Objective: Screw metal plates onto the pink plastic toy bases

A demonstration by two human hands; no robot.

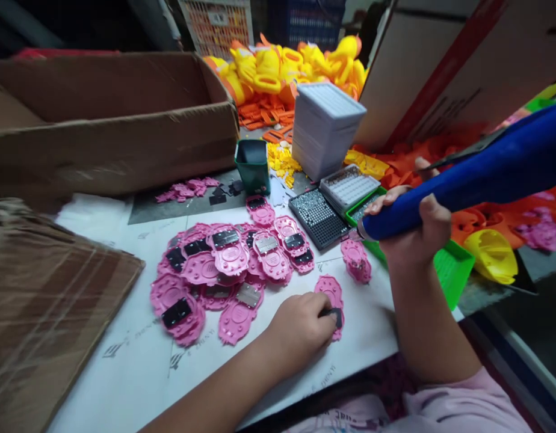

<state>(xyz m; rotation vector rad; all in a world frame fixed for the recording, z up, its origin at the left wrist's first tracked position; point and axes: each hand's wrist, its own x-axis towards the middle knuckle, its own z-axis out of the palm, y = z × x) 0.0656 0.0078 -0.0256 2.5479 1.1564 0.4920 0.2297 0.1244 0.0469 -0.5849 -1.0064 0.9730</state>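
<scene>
My left hand [300, 329] presses down on a pink plastic plate [328, 290] on the table, its curled fingers at the black cover piece [337, 316]. In my right hand [417, 231] is a blue electric screwdriver [476, 174], fingers wrapped round its body. The tool's tip points left and down, above another pink piece [357, 263] and near the black screw tray [313, 219]. To the left lies a heap of pink plates [228, 255], several with black or silvery covers.
Cardboard boxes [111, 144] stand along the left side. Behind the plates are a dark green cup [253, 171], a white stack of trays [325, 129] and yellow toy parts [278, 66]. A bright green tray [454, 273] and a yellow scoop-shaped part [491, 255] lie on the right.
</scene>
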